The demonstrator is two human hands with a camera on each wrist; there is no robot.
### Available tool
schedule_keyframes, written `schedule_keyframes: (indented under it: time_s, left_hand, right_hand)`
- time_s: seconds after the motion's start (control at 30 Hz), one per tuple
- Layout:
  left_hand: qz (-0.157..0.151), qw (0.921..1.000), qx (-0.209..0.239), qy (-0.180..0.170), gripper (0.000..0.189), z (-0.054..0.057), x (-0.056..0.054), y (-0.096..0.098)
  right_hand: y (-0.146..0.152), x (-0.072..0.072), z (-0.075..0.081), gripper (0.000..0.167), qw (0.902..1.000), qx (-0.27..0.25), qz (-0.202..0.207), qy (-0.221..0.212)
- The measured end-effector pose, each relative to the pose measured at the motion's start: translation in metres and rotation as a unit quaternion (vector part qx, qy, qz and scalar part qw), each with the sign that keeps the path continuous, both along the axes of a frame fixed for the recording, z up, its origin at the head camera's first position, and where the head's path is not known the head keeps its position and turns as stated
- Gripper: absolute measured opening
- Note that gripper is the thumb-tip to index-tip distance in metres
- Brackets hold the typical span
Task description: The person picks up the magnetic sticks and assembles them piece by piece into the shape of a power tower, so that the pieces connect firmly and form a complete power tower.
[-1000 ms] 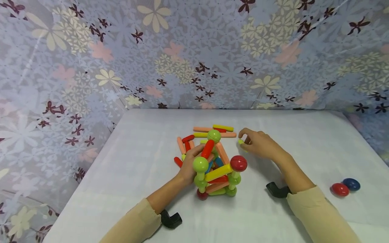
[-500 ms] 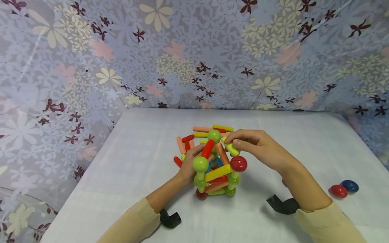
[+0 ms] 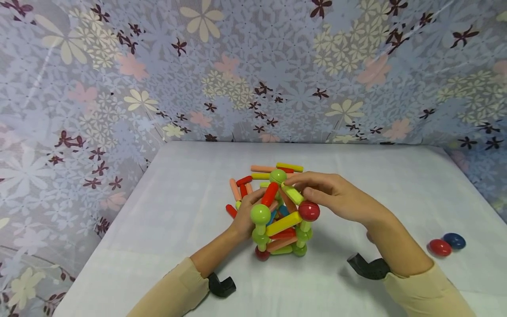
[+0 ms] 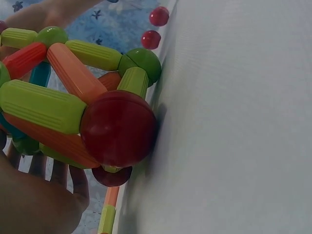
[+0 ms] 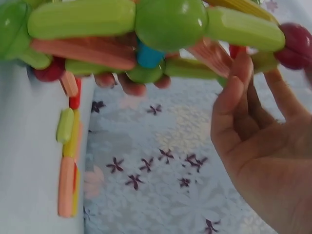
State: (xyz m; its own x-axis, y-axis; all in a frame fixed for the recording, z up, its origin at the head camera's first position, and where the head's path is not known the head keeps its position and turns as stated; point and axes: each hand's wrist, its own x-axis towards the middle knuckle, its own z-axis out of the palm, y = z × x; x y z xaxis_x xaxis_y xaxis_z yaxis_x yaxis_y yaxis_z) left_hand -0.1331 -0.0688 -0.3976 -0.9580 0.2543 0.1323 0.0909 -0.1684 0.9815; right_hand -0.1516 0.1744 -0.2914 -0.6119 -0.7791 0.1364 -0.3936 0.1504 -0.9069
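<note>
A frame built of magnetic rods and balls (image 3: 283,224) stands on the white table in the head view. My left hand (image 3: 242,218) grips its left side, with fingers reaching behind the rods. At the top right, my right hand (image 3: 342,198) pinches a lime-green magnetic rod (image 3: 293,194). That rod spans from the far green ball (image 3: 278,176) to the red ball (image 3: 309,211), its ends right at both. In the left wrist view a dark red ball (image 4: 118,129) fills the near corner. The right wrist view shows my right thumb and fingers (image 5: 234,90) close against the frame.
Loose salmon, yellow and red rods (image 3: 263,168) lie behind and left of the frame. To the right sit a red ball (image 3: 439,247) and a blue ball (image 3: 454,241). A flower-patterned cloth (image 3: 237,79) rises behind the table.
My right hand has brought the lime-green rod leftward from the table to the frame's top, lowering it between the green and red balls. My left hand has kept its grip.
</note>
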Motion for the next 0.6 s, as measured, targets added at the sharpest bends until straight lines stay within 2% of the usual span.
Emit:
schedule_keyframes:
  time_s: [0.1, 0.17, 0.3, 0.4, 0.43, 0.5, 0.6]
  left_hand:
    - [0.003, 1.0, 0.002, -0.005, 0.031, 0.001, 0.0, -0.001]
    - [0.01, 0.9998, 0.006, -0.016, 0.03, 0.002, 0.0, -0.001]
    - [0.037, 0.9968, 0.043, -0.057, 0.028, 0.005, -0.004, -0.004]
    - [0.049, 0.9928, 0.077, -0.077, 0.024, 0.009, -0.008, -0.009]
    - [0.047, 0.9919, 0.085, -0.083, 0.022, 0.011, -0.009, -0.011]
    - [0.03, 0.9948, 0.062, -0.075, 0.021, 0.012, -0.009, -0.013]
    - [-0.024, 0.9973, 0.024, -0.065, 0.021, 0.012, -0.006, -0.012]
  right_hand:
    - [0.003, 0.003, 0.005, 0.051, 0.9995, 0.025, 0.021, 0.003]
    - [0.004, 0.006, 0.009, 0.055, 0.9982, 0.053, 0.017, 0.023]
    - [0.004, 0.004, 0.01, 0.051, 0.9911, 0.096, -0.027, 0.087]
    - [0.005, -0.002, 0.005, 0.046, 0.9845, 0.103, -0.064, 0.126]
    - [0.005, -0.004, 0.003, 0.044, 0.9827, 0.102, -0.075, 0.135]
    - [0.005, -0.007, -0.002, 0.041, 0.9777, 0.105, -0.098, 0.154]
    - [0.002, -0.011, -0.012, 0.033, 0.9731, 0.11, -0.114, 0.167]
